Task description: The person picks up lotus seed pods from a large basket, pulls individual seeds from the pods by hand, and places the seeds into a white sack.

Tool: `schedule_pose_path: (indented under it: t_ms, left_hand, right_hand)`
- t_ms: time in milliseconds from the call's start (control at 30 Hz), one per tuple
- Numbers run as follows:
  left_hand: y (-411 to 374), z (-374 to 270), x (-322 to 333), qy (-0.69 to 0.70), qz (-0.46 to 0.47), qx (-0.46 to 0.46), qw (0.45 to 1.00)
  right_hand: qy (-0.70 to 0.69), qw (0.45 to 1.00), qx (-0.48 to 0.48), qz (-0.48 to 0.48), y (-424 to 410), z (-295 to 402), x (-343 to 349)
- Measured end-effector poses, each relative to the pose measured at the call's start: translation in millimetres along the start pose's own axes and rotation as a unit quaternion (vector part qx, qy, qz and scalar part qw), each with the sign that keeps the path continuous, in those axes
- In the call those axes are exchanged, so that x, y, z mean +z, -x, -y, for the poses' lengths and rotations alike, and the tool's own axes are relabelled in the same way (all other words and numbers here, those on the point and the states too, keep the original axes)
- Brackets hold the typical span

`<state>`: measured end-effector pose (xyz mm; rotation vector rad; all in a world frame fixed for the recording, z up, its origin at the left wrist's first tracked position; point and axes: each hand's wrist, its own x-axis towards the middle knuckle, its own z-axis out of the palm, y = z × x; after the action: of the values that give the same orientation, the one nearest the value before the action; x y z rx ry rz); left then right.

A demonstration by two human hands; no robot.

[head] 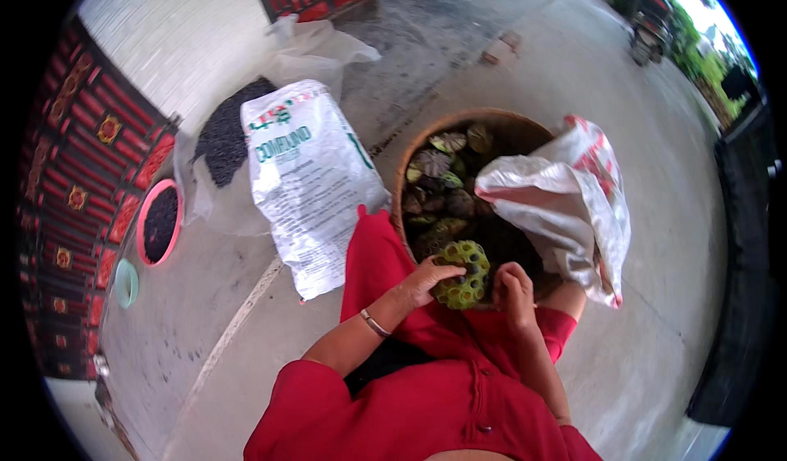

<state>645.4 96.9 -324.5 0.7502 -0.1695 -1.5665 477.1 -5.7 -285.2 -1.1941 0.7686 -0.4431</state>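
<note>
My left hand (pixel 424 281) grips a green lotus seed pod (pixel 462 274), its round holes facing up and dark seeds in several of them. Just right of the pod is my right hand (pixel 515 295), its fingers curled in; whether they pinch something is hidden. Both hands are above my lap, at the near rim of a large round brown tub (pixel 401 181). Inside it lie many green and brownish lotus pods (pixel 438 164). A white woven sack (pixel 562 196) with red print drapes over the tub's right side, covering part of the inside.
Left of the tub lies a white printed sack (pixel 313 184). Behind it, dark seeds (pixel 230 132) are heaped on plastic sheeting (pixel 307 46). Farther left are a pink basin (pixel 144 239) of dark seeds and a pale green bowl (pixel 126 284). Bricks (pixel 501 49) and a motor scooter (pixel 652 24) stand beyond.
</note>
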Motion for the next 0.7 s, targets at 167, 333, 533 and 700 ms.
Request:
schedule_pose_path:
  t_ms: [167,333,533,700]
  left_hand:
    - [-2.6,6.3,11.5,-0.167,-0.015,0.051,0.984]
    - [5.1,2.2,13.5,-0.181,0.014,0.023,0.983]
    - [-0.3,7.8,7.1,-0.086,0.006,-0.025,0.996]
    - [-0.8,7.9,12.2,-0.096,-0.022,-0.006,0.995]
  right_hand:
    - [0.328,0.928,-0.153,-0.088,2.9,-13.2,17.4]
    - [0.284,0.941,-0.164,-0.078,8.9,-25.8,23.3]
    - [0.244,0.954,-0.151,-0.084,18.4,-27.5,19.6]
    - [0.231,0.944,-0.193,-0.140,10.9,-24.8,15.3]
